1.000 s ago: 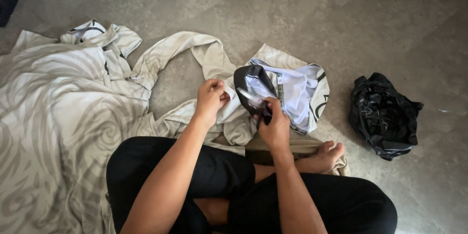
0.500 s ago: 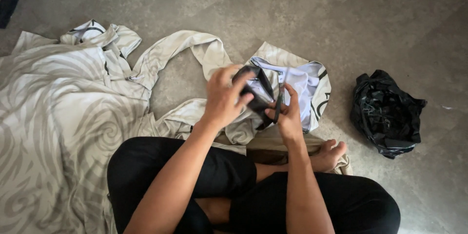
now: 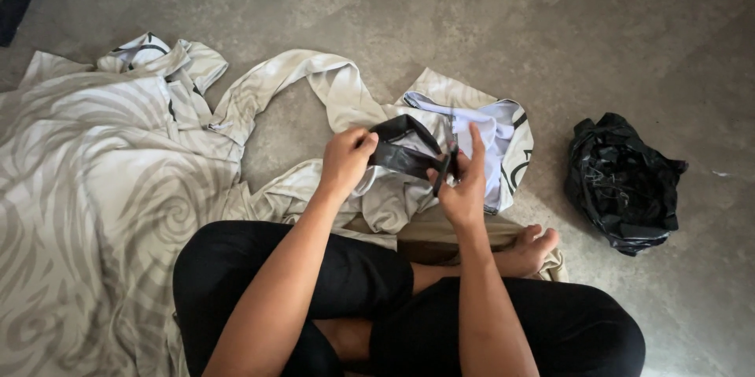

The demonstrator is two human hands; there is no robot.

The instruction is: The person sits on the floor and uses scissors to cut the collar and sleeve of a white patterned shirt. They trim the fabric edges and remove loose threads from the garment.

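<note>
Head view, only one given. A small black plastic bag (image 3: 405,153) is held between both hands, above the crossed legs in black trousers (image 3: 393,306). The left hand (image 3: 346,161) is closed on the bag's left end, thumb and fingers pinched on the film. The right hand (image 3: 464,184) is pinched on the bag's right end w/ thumb and lower fingers, index finger stretched straight up.

Vs. half a sec ago: the left hand, then laid over the bag close to the right hand, has been drawn away leftward, so the bag is now pulled out into a dark strip between the two hands. Vs. one sec ago: both hands have been lifted a bit nearer the body; the bag was then bunched at the right hand only. The cloth and the far bag are unchanged.

Just behind the right hand a white and pale lilac garment (image 3: 480,137) w/ black trim is lying on the floor (image 3: 472,15), partly hidden by the bag. To the left of the left hand a big cream sheet w/ grey swirl pattern (image 3: 86,204) is spread out, a twisted strip of it looped toward the hands. Well to the right of the right hand, apart from it, a crumpled shiny black bag (image 3: 625,184) is sitting on the floor, lumpy, roughly rounded, no label to be made out. Below the right hand a bare foot (image 3: 531,247) is resting on a cloth edge.
</note>
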